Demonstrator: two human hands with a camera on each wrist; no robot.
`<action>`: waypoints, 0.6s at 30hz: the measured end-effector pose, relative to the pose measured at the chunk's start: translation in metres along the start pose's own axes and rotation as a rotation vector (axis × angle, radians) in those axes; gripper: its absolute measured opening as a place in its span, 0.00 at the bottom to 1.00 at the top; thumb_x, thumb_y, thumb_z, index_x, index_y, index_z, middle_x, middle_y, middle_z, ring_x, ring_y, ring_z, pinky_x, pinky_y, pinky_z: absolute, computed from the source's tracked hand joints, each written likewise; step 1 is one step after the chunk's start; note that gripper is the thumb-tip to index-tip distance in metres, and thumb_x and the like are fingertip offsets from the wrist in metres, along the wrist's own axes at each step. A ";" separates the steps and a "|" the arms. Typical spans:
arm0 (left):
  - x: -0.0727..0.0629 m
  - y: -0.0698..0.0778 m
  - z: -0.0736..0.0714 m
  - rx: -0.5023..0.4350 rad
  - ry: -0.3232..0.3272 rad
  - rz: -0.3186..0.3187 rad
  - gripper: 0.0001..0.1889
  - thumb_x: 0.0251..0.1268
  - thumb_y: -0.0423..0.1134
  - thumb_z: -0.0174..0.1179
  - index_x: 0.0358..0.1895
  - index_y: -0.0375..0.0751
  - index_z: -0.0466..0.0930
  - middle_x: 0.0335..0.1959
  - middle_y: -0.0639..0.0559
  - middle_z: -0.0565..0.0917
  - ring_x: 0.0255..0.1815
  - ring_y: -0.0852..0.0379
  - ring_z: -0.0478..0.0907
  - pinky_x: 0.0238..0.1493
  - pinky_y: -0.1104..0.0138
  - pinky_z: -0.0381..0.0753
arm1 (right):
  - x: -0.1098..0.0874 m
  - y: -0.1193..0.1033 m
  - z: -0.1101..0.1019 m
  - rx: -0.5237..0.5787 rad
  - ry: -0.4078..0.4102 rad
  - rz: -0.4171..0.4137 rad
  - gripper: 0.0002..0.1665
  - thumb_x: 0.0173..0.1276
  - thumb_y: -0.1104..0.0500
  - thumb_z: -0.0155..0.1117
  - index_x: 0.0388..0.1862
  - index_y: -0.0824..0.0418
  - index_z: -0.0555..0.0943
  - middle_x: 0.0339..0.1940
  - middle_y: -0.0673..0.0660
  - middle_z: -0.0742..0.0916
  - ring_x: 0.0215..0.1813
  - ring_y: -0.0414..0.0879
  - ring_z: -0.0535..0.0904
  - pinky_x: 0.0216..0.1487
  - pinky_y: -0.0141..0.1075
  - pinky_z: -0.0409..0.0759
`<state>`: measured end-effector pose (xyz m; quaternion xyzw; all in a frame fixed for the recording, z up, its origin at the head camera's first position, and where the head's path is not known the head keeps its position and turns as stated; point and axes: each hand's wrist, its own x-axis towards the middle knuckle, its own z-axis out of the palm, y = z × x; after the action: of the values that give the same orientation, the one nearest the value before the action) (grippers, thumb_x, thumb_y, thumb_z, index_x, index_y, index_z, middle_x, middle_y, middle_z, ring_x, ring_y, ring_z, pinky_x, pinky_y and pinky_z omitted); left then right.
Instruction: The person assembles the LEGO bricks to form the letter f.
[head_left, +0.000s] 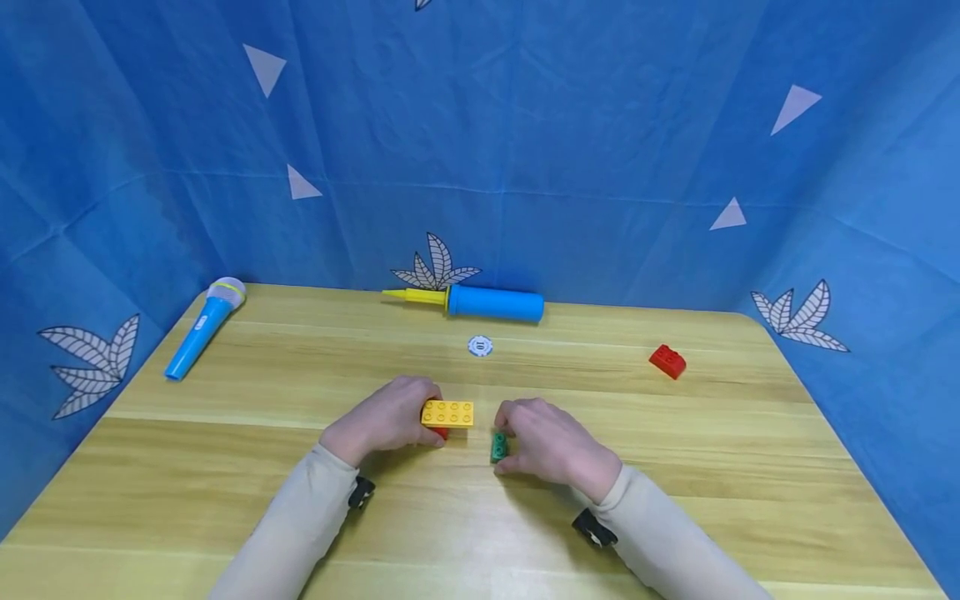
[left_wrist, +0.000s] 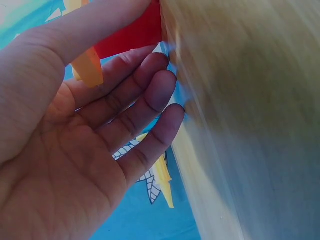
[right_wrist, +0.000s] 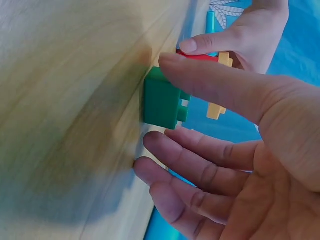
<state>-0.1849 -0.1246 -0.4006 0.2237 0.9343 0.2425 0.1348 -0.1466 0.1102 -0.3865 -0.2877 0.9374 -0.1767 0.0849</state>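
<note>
My left hand (head_left: 392, 417) grips a red toy brick (left_wrist: 132, 35) between thumb and fingers, low at the wooden table. A yellow brick (head_left: 447, 413) with two rows of studs sits on top of the red one and juts out to the right, hiding most of it from above. To the right, my right hand (head_left: 546, 442) has thumb and index finger at opposite sides of a small green brick (right_wrist: 162, 102). This green brick stands on the tabletop, studs up, apart from the yellow-and-red pair. The other right fingers are loosely bent beside it.
Another red brick (head_left: 667, 362) lies at the right of the table (head_left: 750, 433). Behind the hands are a round poker chip (head_left: 480, 346) and a blue pump (head_left: 495, 303) with a yellow nozzle. A blue toy microphone (head_left: 201, 333) lies far left. Blue cloth (head_left: 510, 125) hangs behind.
</note>
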 end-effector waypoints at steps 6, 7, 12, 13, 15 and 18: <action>0.000 0.000 0.000 0.003 0.003 -0.002 0.20 0.46 0.41 0.80 0.41 0.42 0.81 0.32 0.58 0.77 0.34 0.57 0.72 0.40 0.64 0.75 | 0.001 0.000 0.002 -0.033 0.029 -0.021 0.19 0.48 0.57 0.83 0.36 0.58 0.82 0.31 0.48 0.83 0.34 0.41 0.77 0.35 0.35 0.78; 0.000 0.000 0.000 0.004 0.003 -0.001 0.20 0.46 0.41 0.80 0.41 0.42 0.81 0.32 0.58 0.77 0.34 0.57 0.72 0.40 0.64 0.75 | 0.001 0.000 0.002 -0.037 0.032 -0.025 0.19 0.48 0.58 0.83 0.35 0.58 0.82 0.31 0.48 0.83 0.34 0.40 0.76 0.35 0.35 0.78; 0.000 0.000 0.000 0.007 0.005 -0.004 0.20 0.46 0.41 0.80 0.41 0.42 0.81 0.32 0.58 0.77 0.34 0.57 0.72 0.40 0.64 0.75 | 0.001 0.000 0.002 -0.043 0.040 -0.052 0.19 0.47 0.60 0.83 0.35 0.58 0.82 0.28 0.47 0.83 0.30 0.39 0.75 0.34 0.33 0.77; 0.000 0.000 0.000 0.005 0.006 -0.004 0.20 0.46 0.41 0.80 0.41 0.42 0.81 0.32 0.58 0.77 0.34 0.56 0.72 0.40 0.64 0.75 | 0.001 0.000 0.002 -0.039 0.041 -0.059 0.19 0.46 0.60 0.83 0.35 0.58 0.82 0.27 0.47 0.82 0.29 0.39 0.74 0.33 0.33 0.76; 0.000 -0.001 0.000 0.003 0.005 -0.001 0.20 0.46 0.41 0.80 0.40 0.42 0.81 0.31 0.58 0.77 0.33 0.56 0.72 0.39 0.64 0.75 | 0.002 0.000 0.001 -0.027 0.042 -0.067 0.19 0.46 0.61 0.83 0.34 0.58 0.82 0.25 0.46 0.82 0.28 0.39 0.73 0.32 0.33 0.76; 0.000 -0.002 0.001 -0.003 0.007 0.006 0.19 0.46 0.41 0.80 0.39 0.42 0.81 0.31 0.58 0.76 0.33 0.56 0.72 0.39 0.63 0.74 | 0.002 0.000 -0.002 -0.013 0.049 -0.076 0.20 0.46 0.61 0.83 0.35 0.59 0.82 0.27 0.47 0.83 0.28 0.39 0.74 0.33 0.33 0.77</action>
<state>-0.1853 -0.1254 -0.4022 0.2257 0.9337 0.2450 0.1313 -0.1490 0.1096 -0.3853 -0.3191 0.9288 -0.1808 0.0531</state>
